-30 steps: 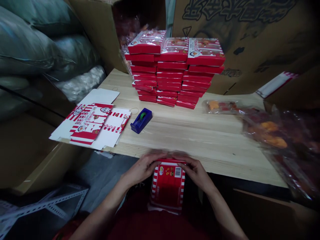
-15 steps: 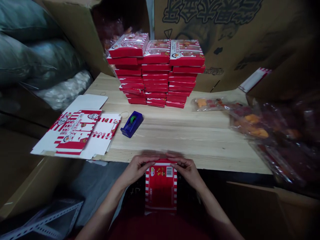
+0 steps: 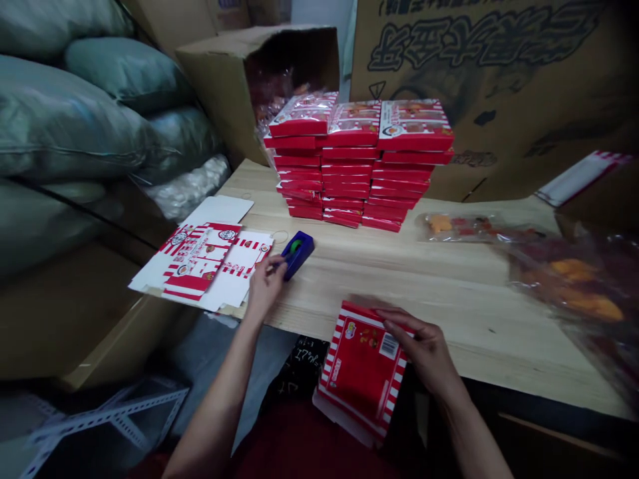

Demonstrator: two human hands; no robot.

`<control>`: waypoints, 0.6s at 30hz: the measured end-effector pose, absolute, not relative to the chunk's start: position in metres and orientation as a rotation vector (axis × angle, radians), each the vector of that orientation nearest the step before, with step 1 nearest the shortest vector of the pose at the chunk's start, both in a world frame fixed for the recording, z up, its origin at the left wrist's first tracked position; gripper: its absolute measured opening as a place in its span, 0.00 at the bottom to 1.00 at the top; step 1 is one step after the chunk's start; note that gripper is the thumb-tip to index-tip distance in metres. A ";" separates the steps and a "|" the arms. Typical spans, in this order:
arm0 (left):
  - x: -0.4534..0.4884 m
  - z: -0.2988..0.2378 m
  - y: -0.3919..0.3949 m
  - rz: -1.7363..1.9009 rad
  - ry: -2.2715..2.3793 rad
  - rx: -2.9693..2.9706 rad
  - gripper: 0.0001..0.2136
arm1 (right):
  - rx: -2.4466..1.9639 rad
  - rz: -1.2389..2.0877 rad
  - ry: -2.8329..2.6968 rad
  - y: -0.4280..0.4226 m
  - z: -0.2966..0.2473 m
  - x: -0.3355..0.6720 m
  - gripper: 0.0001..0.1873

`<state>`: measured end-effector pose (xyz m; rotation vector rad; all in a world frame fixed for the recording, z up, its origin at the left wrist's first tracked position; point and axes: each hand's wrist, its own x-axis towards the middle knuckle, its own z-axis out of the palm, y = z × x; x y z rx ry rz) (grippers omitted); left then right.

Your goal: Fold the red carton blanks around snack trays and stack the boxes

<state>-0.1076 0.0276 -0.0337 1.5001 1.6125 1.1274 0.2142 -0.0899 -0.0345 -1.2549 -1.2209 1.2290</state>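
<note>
My right hand [image 3: 422,346] holds a red and white striped carton [image 3: 362,369] by its top edge at the near edge of the wooden table [image 3: 449,299]; the carton tilts to the left. My left hand [image 3: 265,283] reaches out to the blue tape dispenser [image 3: 297,253] on the table, its fingers pinched at the dispenser's near end. Whether anything is between those fingers is not visible.
Flat unfolded cartons [image 3: 200,263] lie at the table's left end. Three stacks of filled red boxes [image 3: 357,159] stand at the back. Clear bags of orange and red sweets [image 3: 564,266] lie at the right. Large cardboard boxes [image 3: 489,86] and grey sacks [image 3: 74,126] surround the table.
My left hand let go of the carton and moved up and left to the tape dispenser. The carton now tilts in my right hand alone. The view shifted.
</note>
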 end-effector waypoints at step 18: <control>-0.127 -0.043 0.077 1.163 1.472 0.990 0.20 | -1.278 1.183 -1.153 -0.089 -0.033 0.207 0.13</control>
